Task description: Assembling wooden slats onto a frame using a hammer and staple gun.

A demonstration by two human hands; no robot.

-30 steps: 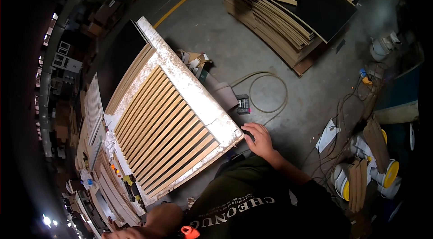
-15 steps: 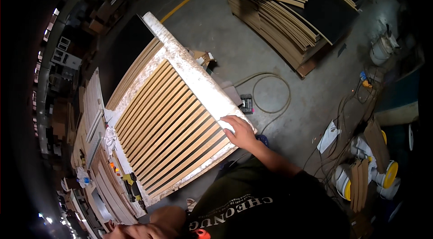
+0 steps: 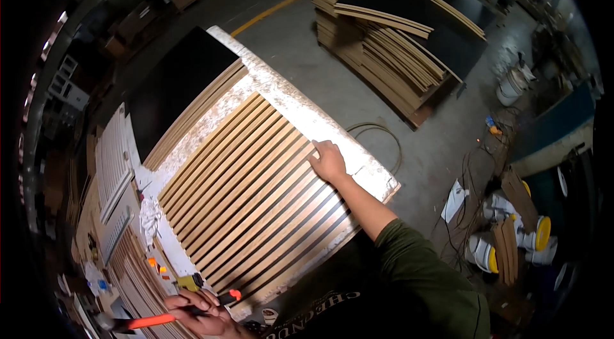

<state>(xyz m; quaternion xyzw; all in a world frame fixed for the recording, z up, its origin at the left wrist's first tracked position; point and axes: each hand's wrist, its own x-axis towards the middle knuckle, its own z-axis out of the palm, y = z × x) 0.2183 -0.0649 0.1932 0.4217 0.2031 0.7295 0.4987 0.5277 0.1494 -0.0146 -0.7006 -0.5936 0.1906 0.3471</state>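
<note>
A slatted wood panel (image 3: 240, 179), with pale strips and dark gaps between them, lies on a white, stained worktable (image 3: 358, 169). My right hand (image 3: 329, 161) rests at the panel's right edge, thumb over the slat ends and fingers curled round the edge. At the lower left, my left hand (image 3: 201, 315) is closed round a hammer (image 3: 150, 321). Its handle is orange and black, and its dark head points left. Behind that hand, a yellow-green power tool (image 3: 188, 283) is partly hidden.
Black-faced curved boards (image 3: 185, 83) are stacked beyond the panel. A crumpled white cloth (image 3: 150, 216) lies to its left. Another board stack (image 3: 396, 38) stands on the floor at the far right. Cables and white buckets with yellow rims (image 3: 483, 254) are at the right.
My left hand has come up from the lower edge, bringing the hammer into fuller view. My right hand has shifted farther along the panel's right edge. The whole view has turned somewhat.
</note>
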